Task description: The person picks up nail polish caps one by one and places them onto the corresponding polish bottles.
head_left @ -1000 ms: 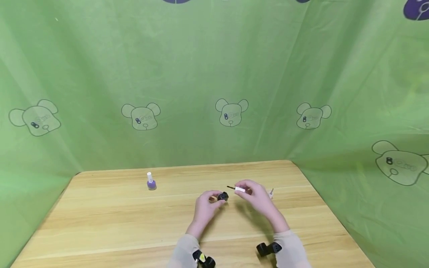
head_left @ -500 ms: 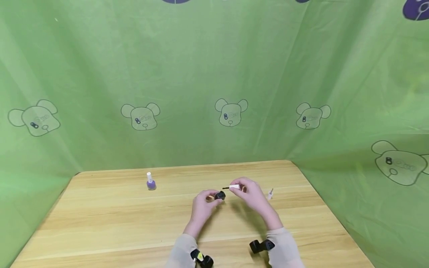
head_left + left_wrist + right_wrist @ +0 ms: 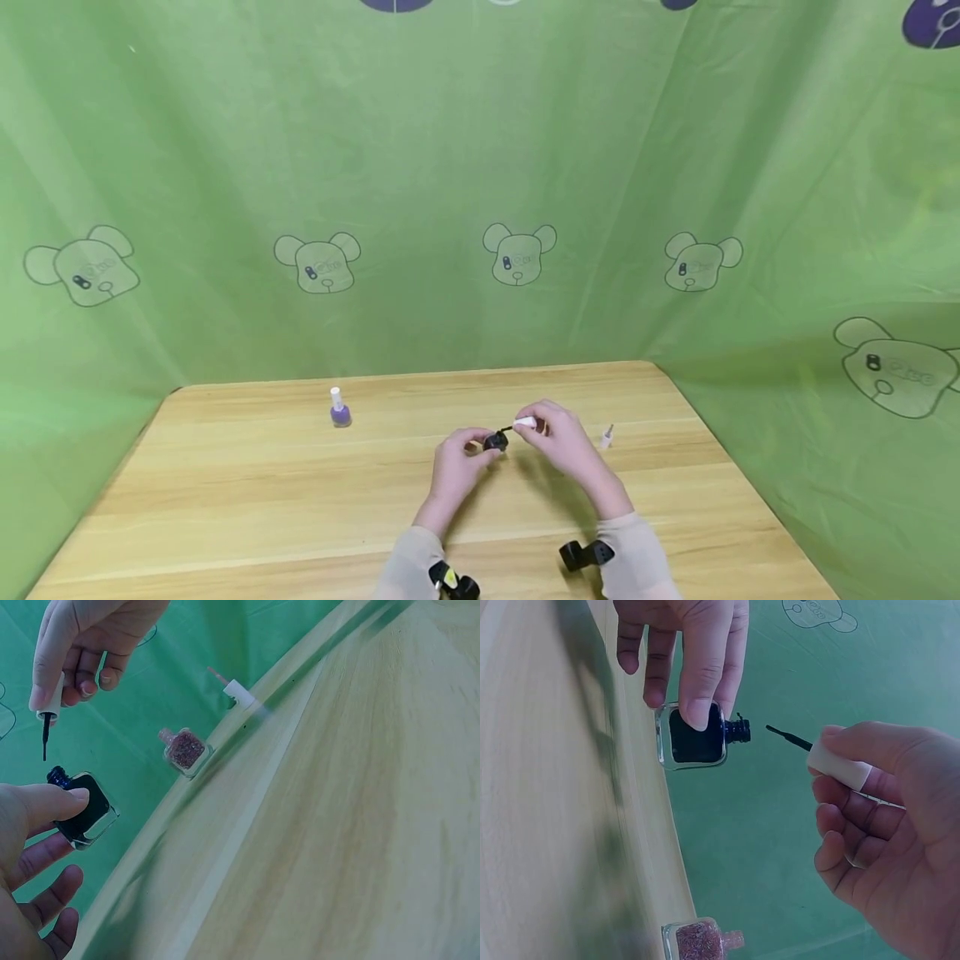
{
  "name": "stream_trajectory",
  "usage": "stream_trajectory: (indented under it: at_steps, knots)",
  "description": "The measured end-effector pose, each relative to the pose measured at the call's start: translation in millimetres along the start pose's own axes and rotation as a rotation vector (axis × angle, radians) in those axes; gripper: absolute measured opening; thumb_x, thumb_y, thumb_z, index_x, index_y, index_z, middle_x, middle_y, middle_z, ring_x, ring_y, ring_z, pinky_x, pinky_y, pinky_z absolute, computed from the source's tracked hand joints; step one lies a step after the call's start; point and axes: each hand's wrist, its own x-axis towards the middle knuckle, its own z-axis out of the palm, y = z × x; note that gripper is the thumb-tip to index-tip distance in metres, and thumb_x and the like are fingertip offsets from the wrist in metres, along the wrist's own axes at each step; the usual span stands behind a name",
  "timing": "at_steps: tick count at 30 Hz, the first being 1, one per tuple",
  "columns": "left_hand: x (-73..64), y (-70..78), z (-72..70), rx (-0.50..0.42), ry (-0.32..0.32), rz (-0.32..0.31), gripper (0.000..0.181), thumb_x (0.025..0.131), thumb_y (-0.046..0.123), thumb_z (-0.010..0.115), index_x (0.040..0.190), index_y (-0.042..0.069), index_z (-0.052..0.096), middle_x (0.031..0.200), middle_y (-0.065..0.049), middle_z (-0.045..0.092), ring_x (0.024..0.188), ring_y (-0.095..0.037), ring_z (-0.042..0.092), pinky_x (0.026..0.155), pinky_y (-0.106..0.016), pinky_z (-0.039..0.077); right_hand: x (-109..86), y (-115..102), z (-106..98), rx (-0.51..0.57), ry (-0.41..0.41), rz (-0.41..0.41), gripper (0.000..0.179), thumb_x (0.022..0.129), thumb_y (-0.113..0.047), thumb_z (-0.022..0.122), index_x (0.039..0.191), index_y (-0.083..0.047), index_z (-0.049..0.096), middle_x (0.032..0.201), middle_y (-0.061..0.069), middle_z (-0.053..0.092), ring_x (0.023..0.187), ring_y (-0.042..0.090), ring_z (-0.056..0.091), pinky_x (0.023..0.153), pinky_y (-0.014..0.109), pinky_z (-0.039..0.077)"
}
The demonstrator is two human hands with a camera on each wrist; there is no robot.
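My left hand [image 3: 455,467] pinches a small clear glass nail polish bottle [image 3: 86,810] with dark polish in it, thumb across its flat face. The bottle is uncapped and tilted, its threaded neck [image 3: 739,730] toward the other hand. With thumb and fingers, my right hand [image 3: 564,442] holds a white cap [image 3: 838,764] whose dark brush [image 3: 788,738] points at the neck. A short gap shows between brush tip and bottle mouth in both wrist views. Behind them an open bottle of pink glitter polish [image 3: 185,750] stands on the table; the right hand covers its place in the head view.
Another white cap [image 3: 607,437] stands on the table to the right, brush upward. A capped purple polish bottle [image 3: 340,412] stands farther left. The wooden table [image 3: 262,500] meets green curtains [image 3: 420,317] at the back and sides. Each sleeve carries a black wrist camera [image 3: 585,554].
The right hand has come left with the white cap, bringing its brush to the bottle's mouth and tipping it downward. The left hand has shifted slightly with the bottle.
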Motion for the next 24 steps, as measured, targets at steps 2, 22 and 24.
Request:
stream_trajectory:
  at_steps: [2,22,24]
  knots:
    - [0.4,0.7,0.0,-0.001,-0.001,0.005,0.026,0.074,0.018,0.083,0.098,0.013,0.075,0.093,-0.004,0.072,0.083,-0.021,0.064,0.075,-0.024,0.054,0.0,0.1,0.4,-0.003,-0.007,-0.002,0.013,0.086,-0.018,0.072,0.096,-0.01,0.07,0.083,-0.002,0.063,0.071,0.007,0.05,0.062,0.017,0.047]
    - [-1.6,3.5,1.4,0.021,-0.01,0.049,0.025,0.076,0.017,0.082,0.099,0.013,0.075,0.094,-0.004,0.072,0.085,-0.018,0.064,0.077,-0.027,0.056,-0.6,-3.1,0.3,-0.015,-0.056,0.02,0.013,0.086,-0.016,0.072,0.095,-0.008,0.069,0.083,-0.001,0.062,0.075,0.012,0.052,0.065,0.017,0.045]
    - [-2.2,4.4,1.4,0.023,-0.012,0.055,0.025,0.076,0.017,0.082,0.099,0.013,0.075,0.094,-0.004,0.072,0.085,-0.018,0.064,0.077,-0.027,0.056,-0.6,-3.5,0.4,-0.017,-0.059,0.016,0.013,0.086,-0.016,0.072,0.095,-0.008,0.069,0.083,0.0,0.063,0.075,0.012,0.053,0.065,0.018,0.045]
